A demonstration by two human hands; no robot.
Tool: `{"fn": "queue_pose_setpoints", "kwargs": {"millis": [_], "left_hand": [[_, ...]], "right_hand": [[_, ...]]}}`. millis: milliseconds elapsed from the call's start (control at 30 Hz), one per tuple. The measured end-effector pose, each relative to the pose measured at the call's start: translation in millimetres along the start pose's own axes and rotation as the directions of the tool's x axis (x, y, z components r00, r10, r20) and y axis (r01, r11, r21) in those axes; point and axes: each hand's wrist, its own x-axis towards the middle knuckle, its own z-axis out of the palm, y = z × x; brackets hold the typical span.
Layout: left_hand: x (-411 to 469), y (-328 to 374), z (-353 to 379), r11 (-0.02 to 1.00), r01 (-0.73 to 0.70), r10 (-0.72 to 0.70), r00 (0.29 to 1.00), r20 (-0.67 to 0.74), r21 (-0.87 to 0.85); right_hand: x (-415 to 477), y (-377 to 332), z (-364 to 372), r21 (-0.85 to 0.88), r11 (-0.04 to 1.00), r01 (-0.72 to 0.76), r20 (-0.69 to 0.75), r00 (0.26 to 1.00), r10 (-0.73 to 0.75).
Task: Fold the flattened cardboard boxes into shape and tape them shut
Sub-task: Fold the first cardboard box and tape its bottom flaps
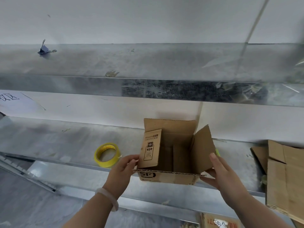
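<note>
A brown cardboard box [171, 176] stands squared up and open-topped on the metal shelf [65, 145], its flaps raised. My left hand [124, 168] holds the box's left side, thumb by the printed left flap. On the right, my right hand [218, 173] holds the right corner, fingers laid along the outside of the right flap and thumb under it. A roll of yellow tape [107, 154] lies on the shelf just left of the box.
A stack of flattened cardboard boxes [283, 178] lies at the right end of the shelf. A second metal shelf [148, 63] runs above, holding a dark binder clip [43, 49]. More cardboard with red writing [218, 222] shows at the bottom right.
</note>
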Motion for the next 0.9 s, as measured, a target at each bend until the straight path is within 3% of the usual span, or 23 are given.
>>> {"fn": "queue_pose_setpoints", "kwargs": {"millis": [67, 133, 267, 367, 467, 600, 733, 900], "left_hand": [[8.6, 12.9, 3.3, 0.993, 0.114, -0.115, 0.993, 0.028, 0.014], [19.2, 33.1, 5.7, 0.977, 0.165, -0.175, 0.982, 0.067, 0.134], [37.7, 72.7, 14.7, 0.901, 0.159, -0.243, 0.956, 0.164, 0.403], [45.7, 80.8, 28.2, 0.73, 0.08, -0.249, 0.956, 0.155, 0.678], [42.2, 84.2, 33.5, 0.661, 0.057, -0.239, 0.961, 0.139, 0.748], [27.6, 83.3, 9.7, 0.754, 0.045, -0.098, 0.994, 0.044, 0.656], [9.3, 77.1, -15.1, 0.534, -0.016, 0.126, 0.99, -0.061, 0.845], [-8.0, 86.4, -51.0, 0.518, -0.071, 0.294, 0.951, -0.099, 0.852]], "right_hand": [[1.8, -4.2, -0.9, -0.089, 0.996, 0.007, -0.037, 0.999, -0.01], [2.5, -11.6, -1.6, -0.158, 0.985, 0.064, -0.058, 0.996, -0.074], [6.3, -18.6, -3.4, -0.387, 0.911, 0.141, -0.049, 0.984, -0.173], [8.2, -18.9, -2.5, -0.46, 0.876, 0.148, -0.053, 0.98, -0.193], [7.5, -21.7, -2.1, -0.517, 0.844, 0.144, -0.085, 0.972, -0.218], [4.2, -29.6, -5.0, -0.583, 0.8, 0.145, -0.107, 0.962, -0.252], [-7.0, -39.2, 5.2, -0.62, 0.761, 0.189, -0.076, 0.952, -0.297], [-23.5, -58.4, 34.9, -0.718, 0.624, 0.308, 0.038, 0.913, -0.406]]}}
